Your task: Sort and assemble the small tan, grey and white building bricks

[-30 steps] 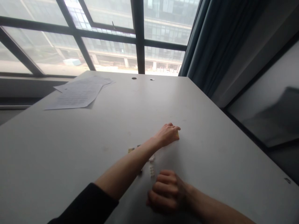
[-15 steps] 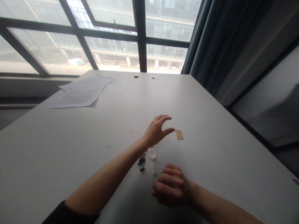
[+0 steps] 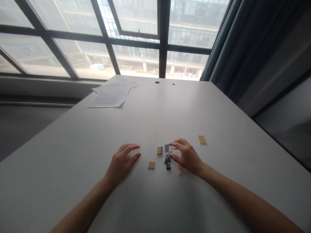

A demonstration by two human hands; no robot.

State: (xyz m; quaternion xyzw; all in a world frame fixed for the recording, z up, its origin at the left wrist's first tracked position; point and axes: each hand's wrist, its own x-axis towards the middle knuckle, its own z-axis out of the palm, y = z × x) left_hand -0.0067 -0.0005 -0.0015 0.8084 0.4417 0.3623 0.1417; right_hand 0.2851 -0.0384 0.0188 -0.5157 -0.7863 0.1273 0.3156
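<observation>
Well, far left on the white table (image 3: 80, 142): overlapping papers (image 3: 110, 95), well apart from everything small, perhaps so as not to hinder handling. Next, holds left hand (image 3: 122, 160) curved toward the middle — thumb and fingers spread apart, pinching nothing. Just right of it, on the near side, a flat yellow plate (image 3: 151, 165); somewhat farther, a yellow-and-grey piece (image 3: 159, 150), then a grey piece (image 3: 166, 148). Nearer again, dark jumbled parts (image 3: 167, 162). Probably grouped so closely for easy picking by either side. Further right, angles right hand (image 3: 187, 153) leftward over these, thumb apart from fingers, with a white piece (image 3: 171, 149) showing in the gap — cannot tell whether touching it. Beside its near edge, white studded parts (image 3: 179, 170), blurred and partly hidden. Rightmost, another yellow plate (image 3: 202, 139), lying flat, perhaps apart so as not to mix.
</observation>
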